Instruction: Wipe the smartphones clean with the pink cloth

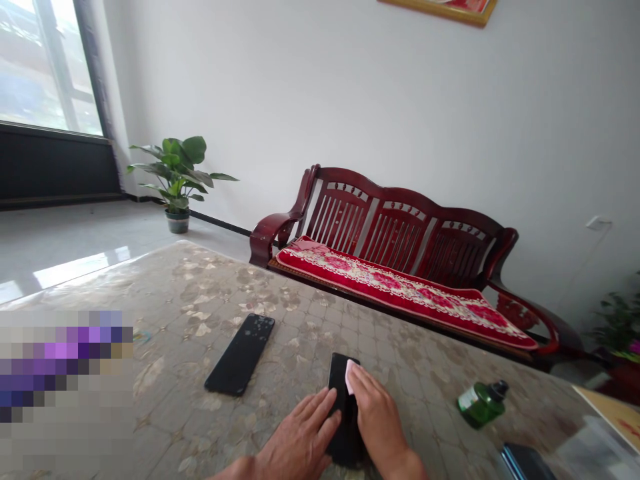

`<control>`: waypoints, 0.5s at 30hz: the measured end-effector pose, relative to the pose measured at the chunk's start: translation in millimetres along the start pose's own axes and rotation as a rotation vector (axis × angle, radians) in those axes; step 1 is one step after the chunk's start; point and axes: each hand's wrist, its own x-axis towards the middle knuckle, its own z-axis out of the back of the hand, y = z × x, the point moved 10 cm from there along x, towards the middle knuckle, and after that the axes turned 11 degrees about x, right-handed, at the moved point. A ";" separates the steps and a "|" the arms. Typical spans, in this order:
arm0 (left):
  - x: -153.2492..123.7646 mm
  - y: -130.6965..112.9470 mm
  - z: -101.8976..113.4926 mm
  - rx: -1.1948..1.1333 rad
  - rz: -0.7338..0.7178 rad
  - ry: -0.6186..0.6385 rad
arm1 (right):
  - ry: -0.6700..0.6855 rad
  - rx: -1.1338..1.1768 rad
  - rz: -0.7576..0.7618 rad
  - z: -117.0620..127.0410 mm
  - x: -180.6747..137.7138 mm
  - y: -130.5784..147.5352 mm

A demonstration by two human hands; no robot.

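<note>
A black smartphone (344, 437) lies screen up on the patterned tablecloth in front of me. Along its left edge rests my left hand (303, 433), fingers stretched out and touching the phone, nothing held in it. My right hand (377, 417) presses a small pale pink cloth (349, 377) against the phone's upper right side, with the fingers closed over the cloth. Further left lies a second black smartphone (240, 355), with light reflections or spots at its top end. Neither hand touches that one.
To the right, a green bottle with a black cap (481, 405) lies near a dark blue-edged device (527, 461) and a clear plastic item (597, 447). The tablecloth (295, 333) covers the table. Beyond stand a red wooden bench (400, 227) and a potted plant (177, 223). A blurred patch hides the lower left.
</note>
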 end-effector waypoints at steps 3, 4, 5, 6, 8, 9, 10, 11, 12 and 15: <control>-0.6 0.2 0.8 0.008 -0.005 -0.027 | 0.029 -0.007 -0.063 -6.3 18.4 -9.9; -1.0 0.2 1.5 0.004 -0.007 -0.041 | 0.036 -0.011 -0.071 -6.9 20.4 -10.7; -1.3 0.1 1.9 -0.002 -0.009 -0.052 | 0.039 -0.014 -0.073 -6.6 20.0 -10.2; -1.5 -0.1 2.0 -0.009 -0.012 -0.059 | 0.039 -0.015 -0.069 -5.5 17.2 -8.5; -1.8 -0.7 1.5 -0.020 -0.018 -0.061 | 0.031 -0.012 -0.033 -1.5 5.7 -1.1; -1.9 -1.1 1.5 -0.024 -0.020 -0.061 | 0.028 -0.010 0.002 0.7 -2.0 4.6; -2.1 -1.5 1.7 -0.027 -0.022 -0.060 | 0.026 -0.007 0.048 2.9 -10.3 11.2; -2.4 -1.9 2.3 -0.029 -0.024 -0.062 | 0.026 -0.008 0.095 4.9 -18.5 17.7; -2.9 -2.4 3.5 -0.033 -0.028 -0.066 | 0.025 -0.014 0.138 6.7 -25.9 23.4; -4.9 -3.8 8.7 -0.053 -0.044 -0.097 | 0.012 -0.035 0.203 9.5 -37.8 31.7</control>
